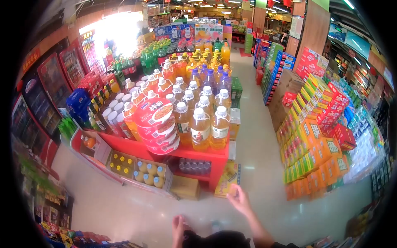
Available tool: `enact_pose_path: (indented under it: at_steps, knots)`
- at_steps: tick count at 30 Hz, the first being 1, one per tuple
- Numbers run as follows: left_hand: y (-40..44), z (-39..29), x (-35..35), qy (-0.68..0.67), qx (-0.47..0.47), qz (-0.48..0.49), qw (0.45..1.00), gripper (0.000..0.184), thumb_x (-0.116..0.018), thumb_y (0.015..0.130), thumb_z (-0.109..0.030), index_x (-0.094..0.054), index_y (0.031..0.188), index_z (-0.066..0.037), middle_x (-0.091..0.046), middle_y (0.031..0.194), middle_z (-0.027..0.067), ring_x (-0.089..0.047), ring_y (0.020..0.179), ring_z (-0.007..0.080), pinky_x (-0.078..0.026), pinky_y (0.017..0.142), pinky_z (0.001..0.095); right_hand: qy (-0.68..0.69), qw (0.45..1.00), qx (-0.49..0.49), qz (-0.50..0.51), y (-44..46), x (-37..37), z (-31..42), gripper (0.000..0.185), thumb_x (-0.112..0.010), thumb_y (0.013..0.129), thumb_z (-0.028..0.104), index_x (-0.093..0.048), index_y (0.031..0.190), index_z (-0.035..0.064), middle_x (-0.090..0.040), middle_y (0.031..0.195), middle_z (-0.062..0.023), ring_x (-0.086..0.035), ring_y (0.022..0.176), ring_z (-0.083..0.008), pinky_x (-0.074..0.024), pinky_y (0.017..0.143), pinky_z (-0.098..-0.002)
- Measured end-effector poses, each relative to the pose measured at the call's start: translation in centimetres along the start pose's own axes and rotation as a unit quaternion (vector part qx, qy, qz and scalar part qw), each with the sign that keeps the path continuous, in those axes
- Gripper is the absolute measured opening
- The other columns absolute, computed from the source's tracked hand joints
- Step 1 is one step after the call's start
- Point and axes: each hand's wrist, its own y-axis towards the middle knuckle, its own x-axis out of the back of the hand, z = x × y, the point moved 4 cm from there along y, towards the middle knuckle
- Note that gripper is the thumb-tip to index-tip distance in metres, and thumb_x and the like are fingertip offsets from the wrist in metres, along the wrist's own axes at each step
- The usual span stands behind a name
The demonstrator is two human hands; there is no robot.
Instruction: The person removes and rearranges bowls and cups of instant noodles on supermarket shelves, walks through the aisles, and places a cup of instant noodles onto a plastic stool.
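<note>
My right hand [239, 200] is raised over the floor at the lower middle, its fingers loosely bent and apart, with nothing visible in it. Lower down and to the left, my left hand [179, 224] hangs near my body, fingers half curled and holding nothing that I can see. Beyond both hands stands a red display stand [200, 154] loaded with drinks. Large bottles of amber drink [200, 134] with white caps line its near corner. Red round instant noodle bowls [154, 113] are stacked beside them. A yellow carton [228, 177] sits on the floor past my right hand.
A low tray [144, 187] along the stand's foot holds boxed bottles, with a brown carton [185, 187] beside it. Stacked orange and yellow boxes [316, 155] rise on the right, across a tiled aisle [254, 136]. Drinks fridges [35, 105] stand at the left.
</note>
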Motion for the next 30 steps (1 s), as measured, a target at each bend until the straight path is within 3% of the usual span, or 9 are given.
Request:
enact_pose_path:
  at_steps: [3,6,8,12,16,21,25,28,30]
  knots:
    - [6.6,-7.5,0.1,0.024,-0.066,-0.003,0.998,0.022,-0.056,0.100,-0.028,-0.057,0.110,-0.008,-0.059,0.090,-0.0013,-0.056,0.083,0.0092,-0.046,0.074,0.0258,-0.039,0.999,0.011,-0.030,4.6,-0.1,1.4,0.051,-0.070,0.090,0.017,-0.049,0.134,0.0033,-0.061,0.115,-0.0099,-0.062,0.092,-0.0114,-0.0549,0.066,-0.0260]
    - [13.8,-17.0,0.2,0.065,-0.210,0.017,0.975,0.023,-0.057,0.099,-0.028,-0.057,0.109,-0.007,-0.057,0.090,-0.0022,-0.053,0.085,0.0073,-0.043,0.074,0.0236,0.098,0.994,0.012,-0.042,7.9,-2.6,4.9,0.051,-0.067,0.092,0.015,-0.047,0.136,0.0027,-0.058,0.123,-0.0108,-0.061,0.094,-0.0125,-0.0570,0.067,-0.0255]
    - [17.5,-24.3,-0.5,0.062,-0.311,0.009,0.948,0.024,-0.055,0.100,-0.025,-0.056,0.112,-0.004,-0.057,0.099,0.0008,-0.053,0.093,0.0093,-0.043,0.080,0.0249,0.142,0.989,0.041,-0.001,10.9,-5.9,7.4,0.052,-0.065,0.093,0.014,-0.043,0.139,0.0023,-0.053,0.132,-0.0121,-0.060,0.097,-0.0128,-0.0582,0.067,-0.0257]
    - [22.8,-35.0,-2.5,0.086,-0.371,-0.012,0.925,0.037,-0.057,0.099,-0.021,-0.049,0.127,0.002,-0.053,0.123,0.0110,-0.051,0.114,0.0191,-0.041,0.099,0.0324,0.205,0.972,0.087,0.074,17.5,-13.4,14.4,0.059,-0.066,0.093,0.014,-0.037,0.144,0.0029,-0.045,0.140,-0.0135,-0.060,0.099,-0.0129,-0.0569,0.065,-0.0255]
    - [28.5,-37.2,-2.8,0.132,-0.322,-0.005,0.937,0.057,-0.063,0.095,-0.030,-0.042,0.139,-0.001,-0.049,0.132,0.0149,-0.050,0.117,0.0217,-0.041,0.099,0.0345,0.183,0.974,0.126,0.050,23.7,-19.5,17.4,0.064,-0.066,0.093,0.017,-0.033,0.145,0.0001,-0.041,0.143,-0.0149,-0.061,0.099,-0.0149,-0.0554,0.061,-0.0243]
    - [29.5,-39.2,-4.2,0.067,-0.291,0.087,0.951,0.059,-0.063,0.095,-0.022,-0.036,0.142,0.002,-0.054,0.126,0.0167,-0.059,0.106,0.0197,-0.050,0.088,0.0315,0.100,0.990,0.097,0.002,27.9,-22.9,17.1,0.069,-0.066,0.094,0.029,-0.032,0.145,-0.0036,-0.044,0.136,-0.0170,-0.061,0.094,-0.0136,-0.0531,0.054,-0.0252]
    - [30.9,-39.4,-4.3,0.088,-0.283,0.090,0.951,0.058,-0.060,0.097,-0.023,-0.037,0.145,0.001,-0.059,0.126,0.0123,-0.059,0.109,0.0168,-0.048,0.092,0.0316,0.156,0.987,0.027,-0.002,29.8,-23.7,17.3,0.059,-0.062,0.097,0.030,-0.041,0.144,0.0032,-0.067,0.085,0.0002,-0.060,0.069,-0.0054,-0.0400,0.050,-0.0184]
    - [30.8,-40.2,-4.5,0.062,-0.274,0.087,0.956,0.056,-0.059,0.098,-0.022,-0.038,0.144,0.001,-0.065,0.113,0.0094,-0.060,0.104,0.0154,-0.047,0.092,0.0308,0.175,0.983,0.062,0.012,30.7,-23.7,17.6,0.052,-0.061,0.097,0.028,-0.047,0.140,0.0015,-0.064,0.099,0.0017,-0.052,0.068,-0.0001,-0.0372,0.048,-0.0178]
    - [29.2,-41.7,-4.8,0.073,-0.269,0.077,0.957,0.054,-0.059,0.098,-0.021,-0.040,0.143,0.001,-0.061,0.119,0.0089,-0.059,0.106,0.0151,-0.046,0.094,0.0303,0.189,0.980,0.067,0.015,30.5,-23.1,18.2,0.051,-0.061,0.097,0.023,-0.047,0.139,-0.0002,-0.060,0.107,0.0015,-0.050,0.071,0.0001,-0.0368,0.047,-0.0168]
